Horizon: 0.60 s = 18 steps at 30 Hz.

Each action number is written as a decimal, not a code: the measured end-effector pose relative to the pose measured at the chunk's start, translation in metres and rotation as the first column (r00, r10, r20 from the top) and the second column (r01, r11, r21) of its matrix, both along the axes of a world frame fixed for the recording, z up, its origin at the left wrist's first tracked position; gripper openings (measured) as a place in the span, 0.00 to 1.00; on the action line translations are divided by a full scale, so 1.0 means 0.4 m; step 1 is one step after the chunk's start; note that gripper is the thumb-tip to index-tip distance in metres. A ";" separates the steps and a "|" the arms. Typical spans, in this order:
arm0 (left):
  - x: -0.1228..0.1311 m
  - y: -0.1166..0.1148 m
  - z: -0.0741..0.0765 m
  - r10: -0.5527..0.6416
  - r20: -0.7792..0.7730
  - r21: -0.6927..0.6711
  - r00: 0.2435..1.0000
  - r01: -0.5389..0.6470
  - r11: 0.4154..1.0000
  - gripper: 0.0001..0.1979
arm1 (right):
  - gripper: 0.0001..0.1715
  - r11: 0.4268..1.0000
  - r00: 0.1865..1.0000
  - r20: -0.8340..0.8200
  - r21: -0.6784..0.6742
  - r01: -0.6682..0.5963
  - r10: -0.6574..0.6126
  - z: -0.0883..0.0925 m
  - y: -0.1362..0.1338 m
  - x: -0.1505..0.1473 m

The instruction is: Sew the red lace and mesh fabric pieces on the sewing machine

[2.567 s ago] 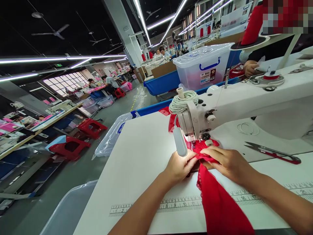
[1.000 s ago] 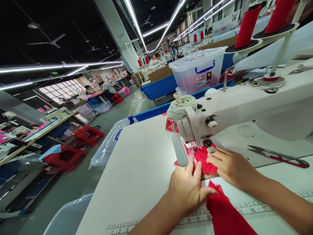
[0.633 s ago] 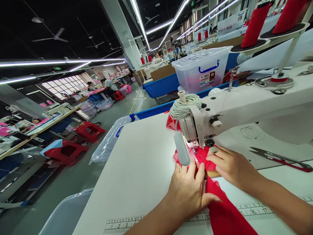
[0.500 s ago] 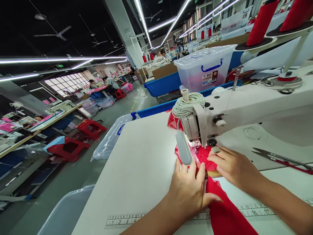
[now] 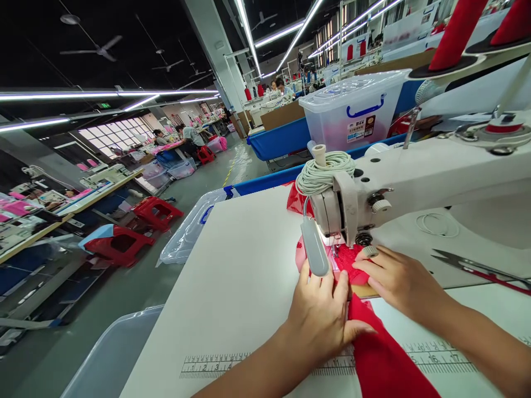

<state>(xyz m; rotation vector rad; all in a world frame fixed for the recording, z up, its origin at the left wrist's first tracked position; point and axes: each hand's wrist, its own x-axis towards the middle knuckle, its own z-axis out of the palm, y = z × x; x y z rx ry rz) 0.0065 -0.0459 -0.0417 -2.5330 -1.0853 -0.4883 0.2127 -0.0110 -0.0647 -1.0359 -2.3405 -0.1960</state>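
Note:
Under the needle end of a white sewing machine point(image 5: 418, 177) lies a piece of red lace fabric point(image 5: 346, 262). My left hand point(image 5: 317, 309) rests flat on its near left part, fingers apart, the thumb reaching over a long red cloth strip point(image 5: 381, 354) that runs down to the table's front edge. A grey clip-on lamp point(image 5: 315, 249) covers some of the fingertips' surroundings. My right hand point(image 5: 402, 276) grips the right edge of the lace between thumb and fingers, close beside the presser foot point(image 5: 335, 250). The underside of the cloth is hidden.
Scissors point(image 5: 481, 268) lie right of my right hand. A printed ruler point(image 5: 215, 365) runs along the white table point(image 5: 232, 265). Behind the machine stand a lidded plastic box point(image 5: 332, 119) and red thread cones point(image 5: 456, 36). Red stools point(image 5: 118, 243) stand left on the floor.
The lace has shifted slightly under the machine, with more pink-red cloth showing left of the lamp. Both hands stay on the cloth; the whole view has moved a little.

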 end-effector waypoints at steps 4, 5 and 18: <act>0.002 0.012 0.007 -0.008 0.005 -0.005 1.000 0.008 1.000 0.25 | 0.18 1.000 1.000 -0.005 0.003 0.005 -0.005 -0.001 0.001 -0.003; 0.000 0.019 0.005 0.002 0.002 -0.008 1.000 -0.002 1.000 0.17 | 0.18 1.000 1.000 -0.007 0.002 0.004 -0.004 0.000 0.002 -0.003; -0.014 0.083 -0.003 0.097 0.421 -0.466 0.902 0.124 0.876 0.13 | 0.14 0.996 1.000 0.021 -0.091 -0.002 0.004 0.022 -0.014 -0.039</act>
